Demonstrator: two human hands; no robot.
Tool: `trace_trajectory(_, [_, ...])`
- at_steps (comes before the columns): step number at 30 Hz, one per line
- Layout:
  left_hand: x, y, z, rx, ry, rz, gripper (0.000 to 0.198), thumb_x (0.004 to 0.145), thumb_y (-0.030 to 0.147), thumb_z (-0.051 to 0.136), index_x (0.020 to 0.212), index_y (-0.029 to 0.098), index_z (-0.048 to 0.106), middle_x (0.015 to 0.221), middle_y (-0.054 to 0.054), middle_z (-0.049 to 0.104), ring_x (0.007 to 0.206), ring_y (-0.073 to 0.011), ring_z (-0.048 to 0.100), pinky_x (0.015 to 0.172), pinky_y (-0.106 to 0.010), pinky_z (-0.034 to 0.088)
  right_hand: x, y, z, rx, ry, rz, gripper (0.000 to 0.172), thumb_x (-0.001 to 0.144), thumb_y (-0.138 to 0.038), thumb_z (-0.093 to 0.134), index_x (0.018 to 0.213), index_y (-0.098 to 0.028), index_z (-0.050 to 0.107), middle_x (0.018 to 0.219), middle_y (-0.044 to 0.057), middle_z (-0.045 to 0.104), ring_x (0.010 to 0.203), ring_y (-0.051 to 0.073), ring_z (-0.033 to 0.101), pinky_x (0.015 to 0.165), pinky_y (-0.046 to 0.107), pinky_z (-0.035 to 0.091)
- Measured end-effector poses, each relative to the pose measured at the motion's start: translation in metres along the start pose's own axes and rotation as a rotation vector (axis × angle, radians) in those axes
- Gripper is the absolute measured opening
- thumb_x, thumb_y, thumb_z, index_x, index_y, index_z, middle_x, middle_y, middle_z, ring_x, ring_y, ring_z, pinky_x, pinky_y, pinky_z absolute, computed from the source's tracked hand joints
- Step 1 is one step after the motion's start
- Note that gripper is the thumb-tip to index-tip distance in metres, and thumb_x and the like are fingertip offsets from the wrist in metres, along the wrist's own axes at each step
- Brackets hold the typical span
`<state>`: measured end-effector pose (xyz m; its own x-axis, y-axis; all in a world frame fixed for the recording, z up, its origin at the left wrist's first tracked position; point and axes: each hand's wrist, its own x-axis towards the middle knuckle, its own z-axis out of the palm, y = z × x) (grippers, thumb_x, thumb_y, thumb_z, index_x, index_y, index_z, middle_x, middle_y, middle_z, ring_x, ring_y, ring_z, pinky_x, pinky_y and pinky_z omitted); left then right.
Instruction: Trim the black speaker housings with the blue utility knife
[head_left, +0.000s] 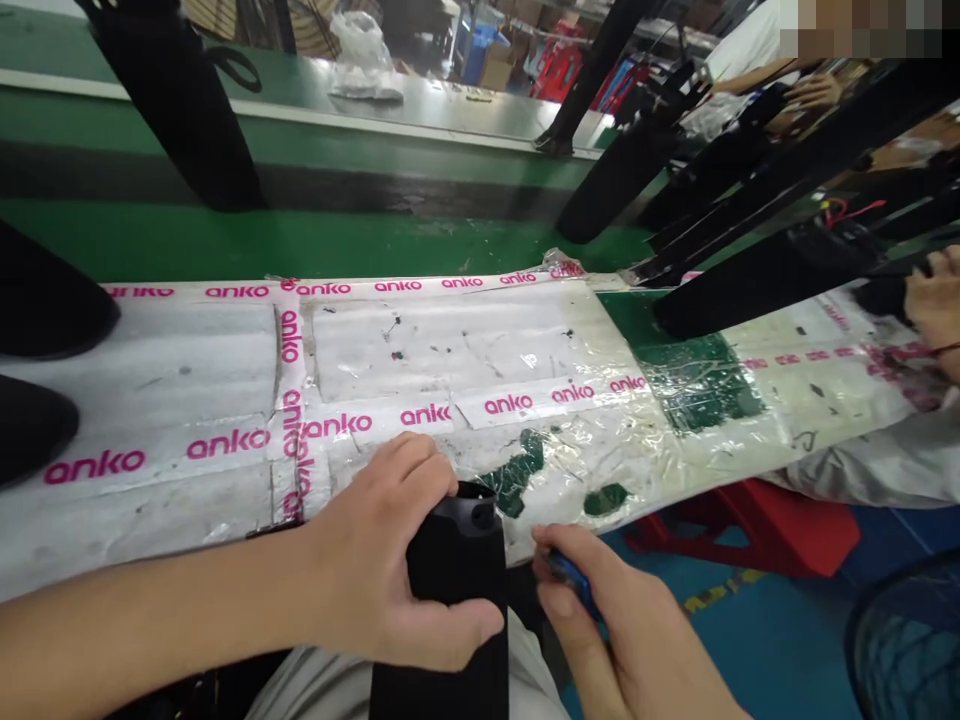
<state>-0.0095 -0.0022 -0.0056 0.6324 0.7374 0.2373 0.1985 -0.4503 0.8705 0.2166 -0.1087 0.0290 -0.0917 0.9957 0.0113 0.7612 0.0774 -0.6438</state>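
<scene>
My left hand (pixel 382 570) is wrapped around a black cylindrical casing (pixel 457 560), held tilted over my lap at the bench edge. Its top end shows an open rim and a small round hole in the side. My fingers lie over the far side of that rim, and my thumb presses the near side. Just right of the casing, my right hand (pixel 630 630) is closed on a small blue-handled tool (pixel 574 580), pinched between thumb and index finger. The tool's working end is too blurred to make out, and I see it apart from the casing.
White foam sheeting (pixel 442 350), taped with pink "anko" print, covers the worn bench. Black cylinders stand at left and on the green surface (pixel 420 240) behind. A co-worker's hand (pixel 934 300) is at right, above a red stool (pixel 757 530).
</scene>
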Motion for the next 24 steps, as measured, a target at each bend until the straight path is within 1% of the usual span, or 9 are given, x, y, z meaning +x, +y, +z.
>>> trace_trajectory(1, [0.001,0.001,0.0,-0.014,-0.002,0.004,0.045,0.069,0.039,0.074,0.087,0.025,0.036,0.087,0.0,0.044,0.08,-0.0223,0.046,0.068,-0.04,0.047,0.006,-0.001,-0.005,-0.23,0.007,-0.195,0.024,0.111,-0.028,0.044,0.131,-0.024,0.055,0.099,0.006,0.075,0.077,0.021,0.072,0.062,0.029,0.054])
trace_trajectory(2, [0.001,0.003,0.0,-0.028,-0.011,-0.002,0.044,0.069,0.037,0.074,0.086,0.025,0.035,0.085,0.0,0.043,0.078,-0.0214,0.045,0.066,-0.039,0.046,0.011,-0.003,-0.009,-0.413,0.005,-0.34,0.026,0.11,-0.022,0.039,0.133,-0.02,0.052,0.096,0.006,0.074,0.072,0.02,0.07,0.058,0.03,0.052])
trace_trajectory(3, [0.002,0.004,0.0,-0.04,-0.022,-0.006,0.044,0.069,0.035,0.074,0.084,0.025,0.034,0.084,0.0,0.042,0.076,-0.0205,0.045,0.064,-0.038,0.044,0.016,-0.005,-0.013,-0.529,-0.007,-0.427,0.027,0.109,-0.017,0.037,0.132,-0.017,0.052,0.09,0.005,0.072,0.066,0.02,0.067,0.055,0.031,0.05])
trace_trajectory(5, [0.003,0.006,0.0,-0.055,-0.038,0.0,0.045,0.069,0.033,0.075,0.082,0.025,0.033,0.082,0.001,0.042,0.074,-0.0198,0.045,0.063,-0.036,0.042,0.024,-0.01,-0.018,-0.651,-0.066,-0.491,0.029,0.105,-0.011,0.038,0.13,-0.015,0.052,0.085,0.003,0.068,0.064,0.02,0.065,0.055,0.033,0.049])
trace_trajectory(8, [0.004,0.007,0.001,-0.068,-0.019,0.024,0.044,0.068,0.031,0.076,0.083,0.025,0.035,0.082,0.001,0.043,0.074,-0.0196,0.046,0.063,-0.035,0.042,0.028,-0.012,-0.021,-0.714,-0.141,-0.515,0.035,0.1,-0.01,0.039,0.131,-0.015,0.053,0.086,0.002,0.066,0.066,0.02,0.064,0.057,0.035,0.048])
trace_trajectory(12, [0.005,0.007,0.002,-0.09,-0.008,0.021,0.041,0.068,0.027,0.077,0.084,0.024,0.039,0.08,0.001,0.044,0.075,-0.0196,0.046,0.063,-0.034,0.042,0.028,-0.011,-0.021,-0.695,-0.199,-0.473,0.041,0.092,-0.008,0.043,0.13,-0.017,0.054,0.086,0.0,0.064,0.065,0.019,0.063,0.055,0.035,0.047])
trace_trajectory(16, [0.006,0.007,0.001,-0.163,-0.026,0.031,0.036,0.069,0.024,0.075,0.083,0.024,0.042,0.076,0.002,0.045,0.076,-0.02,0.045,0.061,-0.033,0.041,0.027,-0.012,-0.019,-0.7,-0.176,-0.436,0.039,0.09,-0.009,0.045,0.126,-0.019,0.054,0.083,0.0,0.064,0.059,0.017,0.06,0.05,0.034,0.044])
trace_trajectory(19, [0.006,0.005,0.0,-0.208,-0.057,0.019,0.035,0.07,0.025,0.078,0.084,0.024,0.047,0.081,0.001,0.046,0.077,-0.0197,0.046,0.062,-0.033,0.043,0.028,-0.013,-0.019,-0.7,-0.151,-0.428,0.038,0.087,-0.008,0.047,0.122,-0.02,0.054,0.081,-0.001,0.064,0.056,0.016,0.058,0.047,0.033,0.042])
trace_trajectory(24, [0.006,0.002,-0.001,-0.212,-0.063,0.044,0.035,0.07,0.024,0.078,0.084,0.024,0.045,0.078,0.002,0.045,0.076,-0.0193,0.044,0.06,-0.032,0.04,0.029,-0.01,-0.02,-0.618,-0.23,-0.428,0.056,0.074,-0.006,0.048,0.127,-0.021,0.054,0.086,-0.001,0.065,0.061,0.017,0.061,0.05,0.034,0.045])
